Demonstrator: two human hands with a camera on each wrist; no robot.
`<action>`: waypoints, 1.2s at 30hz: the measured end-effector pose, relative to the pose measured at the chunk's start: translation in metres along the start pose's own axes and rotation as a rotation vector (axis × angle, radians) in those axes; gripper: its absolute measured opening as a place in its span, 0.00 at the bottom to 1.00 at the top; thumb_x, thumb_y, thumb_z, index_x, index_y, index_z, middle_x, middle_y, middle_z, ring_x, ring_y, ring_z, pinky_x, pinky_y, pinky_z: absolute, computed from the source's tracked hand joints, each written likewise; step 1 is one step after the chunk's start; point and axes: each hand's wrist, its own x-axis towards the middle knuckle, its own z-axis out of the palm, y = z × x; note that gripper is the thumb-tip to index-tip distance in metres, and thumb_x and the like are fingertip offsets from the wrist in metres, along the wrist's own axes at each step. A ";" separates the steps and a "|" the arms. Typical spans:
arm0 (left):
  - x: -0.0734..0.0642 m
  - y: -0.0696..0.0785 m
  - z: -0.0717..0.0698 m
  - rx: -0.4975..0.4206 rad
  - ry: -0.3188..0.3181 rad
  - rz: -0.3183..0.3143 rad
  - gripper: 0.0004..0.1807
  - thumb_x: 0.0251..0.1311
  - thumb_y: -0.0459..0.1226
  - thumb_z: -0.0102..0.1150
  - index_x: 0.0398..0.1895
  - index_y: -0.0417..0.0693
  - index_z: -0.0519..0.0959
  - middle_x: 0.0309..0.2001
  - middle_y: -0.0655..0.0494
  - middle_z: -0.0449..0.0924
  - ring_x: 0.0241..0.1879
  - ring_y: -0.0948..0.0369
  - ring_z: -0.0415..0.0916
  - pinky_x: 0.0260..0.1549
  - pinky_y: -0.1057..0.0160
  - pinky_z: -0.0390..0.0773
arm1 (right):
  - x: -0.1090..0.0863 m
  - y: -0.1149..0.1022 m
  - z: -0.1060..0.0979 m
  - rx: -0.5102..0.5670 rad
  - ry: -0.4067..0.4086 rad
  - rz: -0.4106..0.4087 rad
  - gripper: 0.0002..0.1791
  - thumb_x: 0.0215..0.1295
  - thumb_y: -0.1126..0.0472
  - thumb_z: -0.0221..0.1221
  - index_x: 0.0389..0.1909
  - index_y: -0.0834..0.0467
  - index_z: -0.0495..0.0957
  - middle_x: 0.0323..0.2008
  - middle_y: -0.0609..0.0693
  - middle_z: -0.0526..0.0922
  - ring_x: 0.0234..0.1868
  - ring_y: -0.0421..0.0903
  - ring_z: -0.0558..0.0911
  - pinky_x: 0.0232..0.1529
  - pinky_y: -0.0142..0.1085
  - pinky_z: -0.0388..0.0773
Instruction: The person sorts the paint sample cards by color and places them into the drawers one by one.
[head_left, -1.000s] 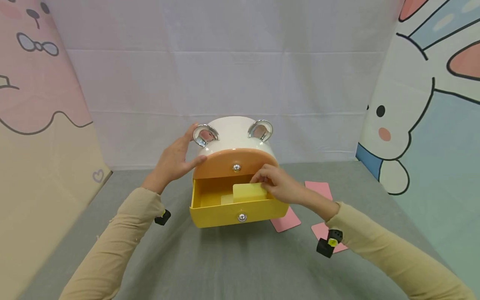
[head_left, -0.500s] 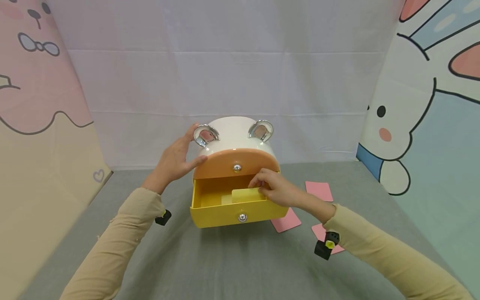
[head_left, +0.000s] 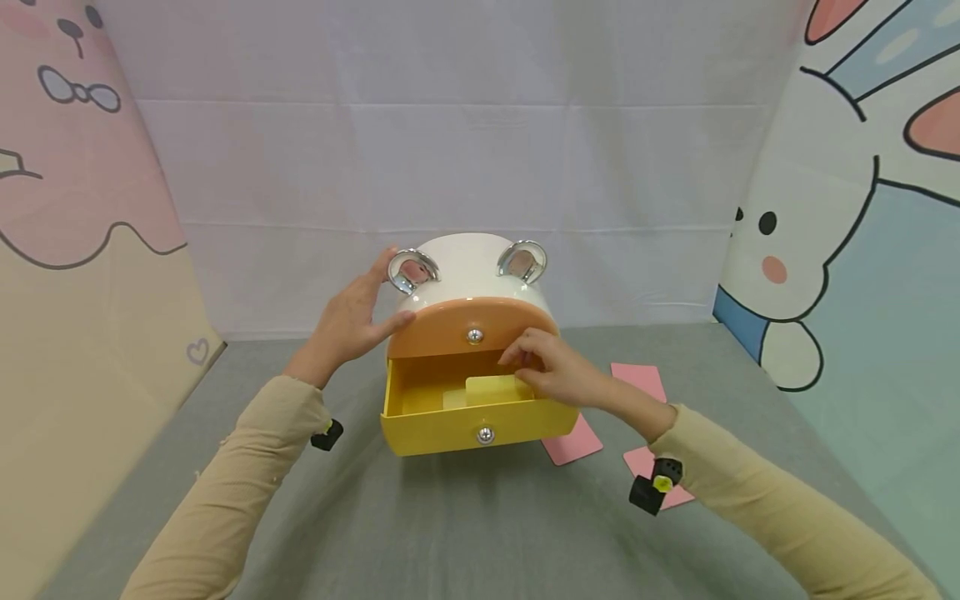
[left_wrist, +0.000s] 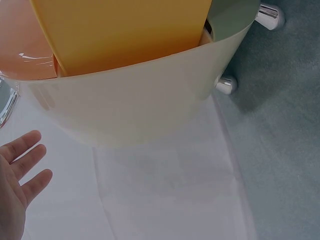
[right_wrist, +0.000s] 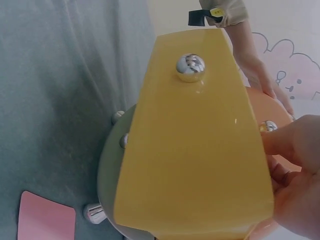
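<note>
a light pale yellow card point(head_left: 491, 390), best taken by its top edge

the card sits in the pulled-out yellow drawer point(head_left: 435, 435) of a white cabinet point(head_left: 465, 260) with chrome ears, its upper part showing above the front panel; a smaller pale piece point(head_left: 453, 400) shows just beside it on the left. the hands are apart: the left hand point(head_left: 348, 321) is spread at the cabinet's left side, thumb by the orange drawer point(head_left: 442, 327); the right hand point(head_left: 553, 371) reaches over the yellow drawer, bent fingers at the card's right end, though whether they pinch it i cannot tell. the card looks light and fairly stiff, and might crease if squeezed; thumb and forefinger on the top edge should do. the glossy drawer may be slippery, so its chrome knob point(head_left: 485, 435) seems the surer hold.
</note>
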 end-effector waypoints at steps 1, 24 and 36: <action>0.000 0.000 0.000 -0.002 -0.001 -0.002 0.47 0.53 0.59 0.53 0.71 0.59 0.42 0.60 0.42 0.67 0.56 0.46 0.66 0.49 0.43 0.68 | 0.000 -0.001 -0.002 0.008 0.002 0.000 0.11 0.55 0.77 0.55 0.38 0.65 0.76 0.37 0.58 0.73 0.37 0.47 0.72 0.41 0.35 0.72; 0.001 0.001 -0.001 -0.016 -0.022 -0.007 0.47 0.54 0.60 0.53 0.72 0.60 0.41 0.60 0.41 0.67 0.57 0.46 0.65 0.50 0.43 0.67 | -0.043 -0.037 -0.002 -0.054 0.244 -0.025 0.15 0.49 0.65 0.67 0.38 0.58 0.76 0.32 0.44 0.76 0.33 0.42 0.74 0.32 0.34 0.76; 0.000 0.002 -0.002 -0.014 -0.022 -0.002 0.47 0.54 0.60 0.53 0.71 0.59 0.41 0.59 0.41 0.67 0.57 0.46 0.65 0.50 0.43 0.67 | -0.069 -0.024 0.063 -0.113 0.453 -0.048 0.17 0.41 0.62 0.71 0.32 0.59 0.75 0.24 0.45 0.77 0.24 0.35 0.73 0.23 0.30 0.75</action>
